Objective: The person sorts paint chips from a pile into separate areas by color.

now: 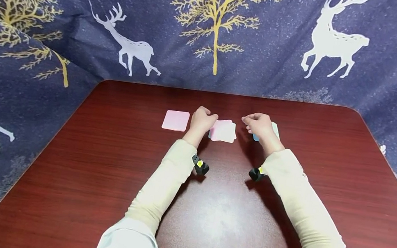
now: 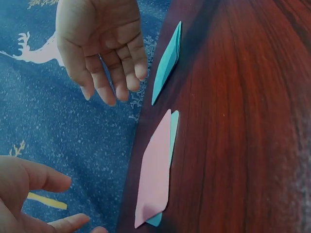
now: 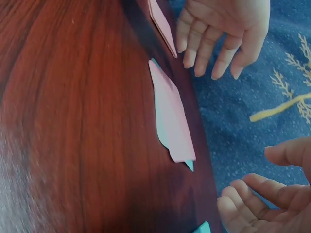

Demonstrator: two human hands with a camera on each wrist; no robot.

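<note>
My left hand [image 1: 201,121] hovers between a square pink card stack [image 1: 175,120] and a loose pile of pink, pale and blue-green cards [image 1: 224,132]. Its fingers are relaxed and bent, with nothing held, as the left wrist view of the hand [image 2: 34,201] shows. Over a blue-green card stack [image 1: 275,129], partly hidden beneath it, is my right hand [image 1: 260,126]. In the right wrist view that hand [image 3: 272,199] has loosely bent fingers and an empty palm. The middle pile [image 3: 170,116] lies fanned unevenly, its cards overlapping askew.
The cards lie near the far edge of a dark red wooden table [image 1: 112,163]. Behind it hangs a blue cloth [image 1: 176,59] printed with deer and trees. A black wrist camera [image 1: 201,167] sits under the left sleeve, another black camera [image 1: 256,174] under the right.
</note>
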